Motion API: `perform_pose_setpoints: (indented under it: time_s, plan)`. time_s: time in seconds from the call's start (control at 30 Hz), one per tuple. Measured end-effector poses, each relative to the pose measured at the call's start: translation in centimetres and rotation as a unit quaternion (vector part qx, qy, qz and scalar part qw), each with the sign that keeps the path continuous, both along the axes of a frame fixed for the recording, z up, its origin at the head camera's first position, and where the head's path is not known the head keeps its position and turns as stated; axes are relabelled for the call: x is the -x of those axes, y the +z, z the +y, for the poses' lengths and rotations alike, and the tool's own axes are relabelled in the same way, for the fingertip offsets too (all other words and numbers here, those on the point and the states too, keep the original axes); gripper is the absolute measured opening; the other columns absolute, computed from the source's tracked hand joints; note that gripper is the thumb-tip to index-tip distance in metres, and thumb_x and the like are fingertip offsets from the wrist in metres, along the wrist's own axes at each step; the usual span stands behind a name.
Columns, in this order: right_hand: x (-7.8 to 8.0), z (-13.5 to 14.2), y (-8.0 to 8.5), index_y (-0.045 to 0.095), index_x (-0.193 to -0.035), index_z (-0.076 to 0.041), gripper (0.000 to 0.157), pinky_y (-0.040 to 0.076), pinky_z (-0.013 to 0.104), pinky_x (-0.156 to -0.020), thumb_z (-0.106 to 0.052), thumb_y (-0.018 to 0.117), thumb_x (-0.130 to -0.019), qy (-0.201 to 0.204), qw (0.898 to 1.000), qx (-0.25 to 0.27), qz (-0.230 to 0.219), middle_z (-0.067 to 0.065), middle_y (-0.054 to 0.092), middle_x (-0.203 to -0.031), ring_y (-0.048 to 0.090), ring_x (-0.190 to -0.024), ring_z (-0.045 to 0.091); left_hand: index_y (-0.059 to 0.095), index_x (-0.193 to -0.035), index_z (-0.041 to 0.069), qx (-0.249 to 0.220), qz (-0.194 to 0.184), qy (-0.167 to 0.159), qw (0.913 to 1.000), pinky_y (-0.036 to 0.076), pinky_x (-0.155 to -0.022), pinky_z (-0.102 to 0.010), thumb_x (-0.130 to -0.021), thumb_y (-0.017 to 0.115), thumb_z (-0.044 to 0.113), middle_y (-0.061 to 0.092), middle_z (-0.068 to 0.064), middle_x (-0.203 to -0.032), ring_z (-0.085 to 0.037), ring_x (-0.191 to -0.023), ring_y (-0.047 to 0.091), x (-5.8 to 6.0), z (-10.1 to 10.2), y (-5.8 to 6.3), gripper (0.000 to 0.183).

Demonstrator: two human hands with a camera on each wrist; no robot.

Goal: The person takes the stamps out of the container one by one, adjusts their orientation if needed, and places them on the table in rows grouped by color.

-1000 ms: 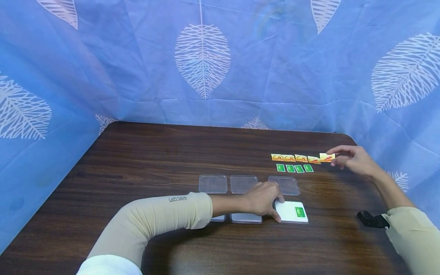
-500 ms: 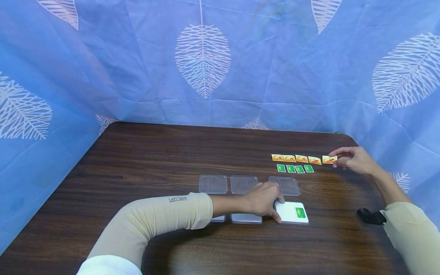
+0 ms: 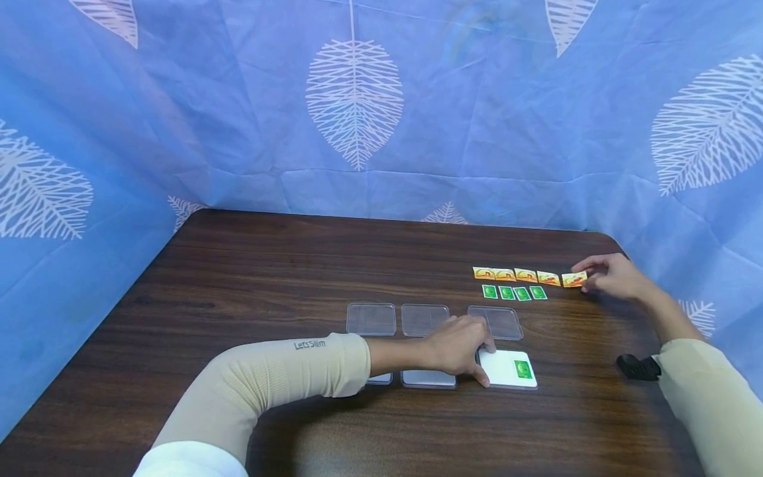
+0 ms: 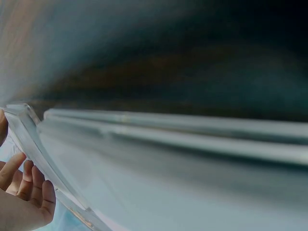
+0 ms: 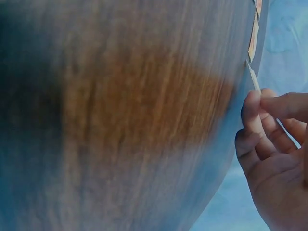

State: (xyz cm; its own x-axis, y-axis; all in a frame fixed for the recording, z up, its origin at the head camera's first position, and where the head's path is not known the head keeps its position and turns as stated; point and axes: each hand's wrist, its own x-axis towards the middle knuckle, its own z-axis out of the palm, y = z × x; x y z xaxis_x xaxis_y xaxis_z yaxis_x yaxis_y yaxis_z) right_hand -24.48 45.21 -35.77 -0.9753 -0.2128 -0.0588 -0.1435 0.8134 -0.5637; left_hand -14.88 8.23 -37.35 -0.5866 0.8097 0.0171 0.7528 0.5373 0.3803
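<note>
My right hand (image 3: 620, 277) pinches the right edge of a small yellow-and-red sticker (image 3: 574, 279) between thumb and fingers. The right wrist view shows this sticker (image 5: 254, 79) edge-on at the fingertips. My left hand (image 3: 457, 346) holds a flat white case (image 3: 499, 368) at its left end, thumb at the near edge and fingers at the far edge. A green stamp-like sticker (image 3: 523, 369) lies on the case's right side. In the left wrist view the left hand's fingers (image 4: 36, 185) curl beside a clear case edge (image 4: 53, 175).
Several yellow stickers (image 3: 526, 275) form a row left of the pinched one, with several green stickers (image 3: 506, 293) below. Three clear plastic lids (image 3: 371, 319) line up behind the left hand. Another white case (image 3: 428, 378) sits left of the held one, partly under the forearm.
The pinched yellow sticker has come slightly right and down, from raised and overlapping its neighbour to level at the row's end. My left hand stays put.
</note>
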Motion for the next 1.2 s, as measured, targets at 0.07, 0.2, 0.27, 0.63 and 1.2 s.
perform_pose_setpoints:
  time_s: [0.07,0.2,0.27,0.63,1.2]
  plan:
    - [0.2,0.11,-0.07,0.063,-0.117,0.02,0.036,0.047,0.026,-0.063,0.014,0.055,-0.083,0.005,1.0,-0.012,-0.004,0.016,0.072,-0.09,0.065,-0.069,0.009,0.079,-0.118,0.011,0.002,0.004,0.001,1.0,0.045,-0.082,-0.014,-0.078,0.092,0.037,0.071,0.001,-0.12,-0.007,-0.112,0.063,0.0,0.02,-0.03,0.05]
    - [0.49,0.31,-0.22,0.063,-0.115,0.02,0.036,0.05,0.027,-0.063,0.015,0.051,-0.081,0.014,1.0,-0.027,-0.005,0.019,0.072,-0.093,0.067,-0.069,0.011,0.079,-0.118,0.011,0.004,0.009,0.001,0.9999,0.046,-0.083,-0.014,-0.077,0.092,0.038,0.071,0.001,-0.12,-0.008,-0.112,0.063,-0.01,0.03,-0.06,0.051]
    - [0.67,0.37,-0.28,0.064,-0.114,0.019,0.035,0.051,0.026,-0.064,0.014,0.052,-0.082,0.016,0.999,-0.04,-0.002,0.023,0.072,-0.096,0.067,-0.069,0.011,0.079,-0.118,0.011,0.005,0.011,0.001,0.9999,0.045,-0.083,-0.014,-0.078,0.092,0.039,0.071,0.001,-0.12,-0.008,-0.111,0.063,-0.01,0.03,-0.02,0.051]
    - [0.85,-0.14,0.21,0.069,-0.111,0.012,0.027,0.042,0.033,-0.064,0.004,0.064,-0.086,0.008,0.995,-0.096,-0.006,0.012,0.074,-0.085,0.06,-0.071,0.021,0.078,-0.118,0.01,0.003,0.005,-0.002,1.0,0.046,-0.083,-0.013,-0.078,0.091,0.037,0.071,0.001,-0.121,-0.008,-0.111,0.063,-0.08,-0.07,0.14,0.05]
    - [0.95,-0.1,-0.09,0.073,-0.104,0.008,0.022,0.04,0.039,-0.067,0.0,0.071,-0.084,-0.003,0.993,-0.118,0.017,0.024,0.067,-0.095,0.049,-0.072,0.026,0.079,-0.117,0.011,0.003,0.01,-0.003,0.9999,0.047,-0.085,-0.014,-0.077,0.092,0.038,0.072,0.001,-0.12,-0.007,-0.112,0.064,-0.1,-0.02,0.17,0.05]
